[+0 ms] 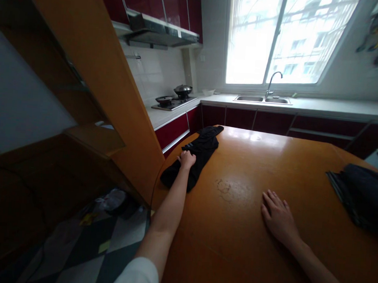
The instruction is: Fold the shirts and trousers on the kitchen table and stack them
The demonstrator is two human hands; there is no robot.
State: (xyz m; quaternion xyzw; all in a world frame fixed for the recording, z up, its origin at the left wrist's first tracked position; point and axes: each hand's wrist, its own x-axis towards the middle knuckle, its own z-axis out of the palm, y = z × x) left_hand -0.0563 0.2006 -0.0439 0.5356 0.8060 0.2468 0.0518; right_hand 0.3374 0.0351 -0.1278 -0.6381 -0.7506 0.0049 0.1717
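Note:
A black garment [204, 149] lies bunched along the left edge of the wooden table [234, 242], with small light stripes near its middle. My left hand [187, 159] reaches out to it, fingers curled closed on the cloth. My right hand [278, 216] rests flat on the bare tabletop, fingers stretched out, holding nothing. Farther right, a pile of dark folded clothing [365, 195] lies at the table's right side. Exactly what kind of garment the black one is, I cannot tell.
A wooden partition [136, 112] stands close to the table's left side. Behind are a counter [332, 106] with a sink [277, 101] and a stove [175, 103] carrying two pans. Bags and other items [115, 201] lie on the checkered floor at the lower left.

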